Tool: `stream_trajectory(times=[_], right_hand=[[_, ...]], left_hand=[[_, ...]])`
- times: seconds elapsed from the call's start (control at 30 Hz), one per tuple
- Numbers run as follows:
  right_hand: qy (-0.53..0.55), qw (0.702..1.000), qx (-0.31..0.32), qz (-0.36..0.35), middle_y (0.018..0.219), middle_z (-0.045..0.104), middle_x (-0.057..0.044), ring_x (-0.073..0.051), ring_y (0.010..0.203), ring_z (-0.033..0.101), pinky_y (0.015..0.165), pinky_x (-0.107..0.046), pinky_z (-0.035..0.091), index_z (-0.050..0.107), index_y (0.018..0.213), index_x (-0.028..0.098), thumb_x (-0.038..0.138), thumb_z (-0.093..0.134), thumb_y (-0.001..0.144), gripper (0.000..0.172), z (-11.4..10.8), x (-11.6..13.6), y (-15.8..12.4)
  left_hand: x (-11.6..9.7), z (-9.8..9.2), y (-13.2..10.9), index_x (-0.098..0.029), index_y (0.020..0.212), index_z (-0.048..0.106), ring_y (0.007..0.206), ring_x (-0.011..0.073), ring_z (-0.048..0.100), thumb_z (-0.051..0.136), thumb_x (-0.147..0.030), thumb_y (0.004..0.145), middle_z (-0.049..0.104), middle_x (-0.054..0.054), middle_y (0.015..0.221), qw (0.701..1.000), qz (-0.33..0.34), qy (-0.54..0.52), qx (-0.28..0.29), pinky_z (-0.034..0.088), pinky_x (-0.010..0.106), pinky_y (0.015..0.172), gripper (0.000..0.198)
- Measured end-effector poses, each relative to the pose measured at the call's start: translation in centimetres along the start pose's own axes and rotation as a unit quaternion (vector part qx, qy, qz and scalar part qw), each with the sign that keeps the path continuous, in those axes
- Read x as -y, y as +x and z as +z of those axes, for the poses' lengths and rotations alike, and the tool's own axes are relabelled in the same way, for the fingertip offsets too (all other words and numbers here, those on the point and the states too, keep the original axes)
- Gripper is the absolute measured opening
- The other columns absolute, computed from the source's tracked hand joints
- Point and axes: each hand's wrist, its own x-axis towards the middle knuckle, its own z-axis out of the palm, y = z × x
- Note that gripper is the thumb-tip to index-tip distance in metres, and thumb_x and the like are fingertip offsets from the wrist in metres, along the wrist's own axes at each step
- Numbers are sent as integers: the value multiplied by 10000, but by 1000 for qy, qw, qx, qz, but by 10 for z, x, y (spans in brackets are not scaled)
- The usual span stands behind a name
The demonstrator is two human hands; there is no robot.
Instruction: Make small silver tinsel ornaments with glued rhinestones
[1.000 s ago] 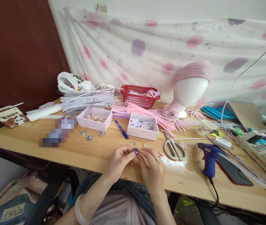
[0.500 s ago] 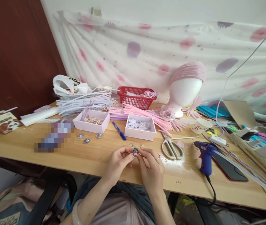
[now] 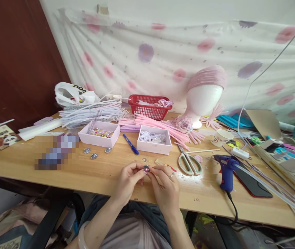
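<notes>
The small round gem button is pinched between the fingertips of the left hand and right hand, just above the table edge, and is best kept steady by a light, even grip, scissors lying beyond the right hand.

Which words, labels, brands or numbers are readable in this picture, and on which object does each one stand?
"YOU" (partly seen, upside down, reading uncertain): black letters on the white plastic bag at the back left of the table.
Panda packet at the left edge: printed text too small to read.
White cup: red marking, too blurred to read.
Pixelated patch on the table: unreadable.
Small gem piece held by the left hand and right hand: no text.
</notes>
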Motion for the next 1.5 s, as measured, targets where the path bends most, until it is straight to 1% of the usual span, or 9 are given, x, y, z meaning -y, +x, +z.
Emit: stream_trajectory(times=[0.2,0.37,0.57,0.77,0.83,0.93,1.0,1.17,1.5], right_hand=[[10,1000,-4,4,780,725,-45,-165,693,684,641,-283,566,724,859,189,128,648,917,114,1,-1,-3],[4,1000,-7,0,765,720,-43,-165,683,682,641,-287,558,716,838,189,130,649,917,119,1,0,-2],[1,1000,-8,-7,762,723,-40,-160,675,678,630,-275,552,711,833,188,136,661,910,106,1,0,-1],[-1,1000,-3,4,751,706,-31,-161,675,679,651,-290,562,693,826,192,151,665,914,102,0,-1,-3],[-12,1000,-1,11,818,714,-48,-185,749,694,703,-320,578,699,912,196,160,667,914,48,0,-2,-4],[-21,1000,0,23,1005,686,-106,-220,915,687,751,-345,597,671,1160,191,163,659,915,247,0,-3,-5],[-17,1000,12,14,1094,639,-130,-224,982,668,758,-339,598,654,1234,202,139,625,925,316,0,-4,-6],[-26,999,42,4,1156,599,-134,-243,1038,637,779,-365,580,696,1134,216,115,608,925,248,0,-4,-8],[-21,998,49,26,1093,595,-106,-240,1030,637,822,-392,581,645,1055,215,136,599,932,153,0,-4,-9]], left_hand=[[1,-2,0,-124,640,667,555,78,469,883,-347,591,567,-13,662,1000,-7,-6,-2,360,207,480,315],[0,-2,0,-120,652,670,546,75,468,885,-342,583,580,-9,666,1000,-7,-10,-8,361,207,481,317],[1,-2,-1,-127,652,667,541,73,458,885,-359,586,592,-6,680,1000,-10,-13,2,347,208,474,326],[2,-3,0,-130,659,678,566,83,453,886,-370,594,611,5,696,1000,-8,-16,2,347,210,481,324],[2,-3,0,-131,653,672,561,81,445,889,-372,594,606,2,692,1000,-7,-18,3,345,210,478,329],[2,-3,0,-135,635,656,556,78,433,891,-363,595,593,-4,678,1000,-10,-18,-1,348,205,475,330],[2,-3,0,-134,628,654,555,78,429,884,-356,608,578,-8,662,1000,-12,-12,0,355,202,479,321],[3,-4,0,-139,577,612,540,73,408,872,-335,608,515,-31,614,1000,-13,-11,5,351,198,475,327],[3,-4,0,-141,603,626,559,82,419,855,-324,603,545,-25,620,1000,-10,-3,-2,346,199,478,294]])
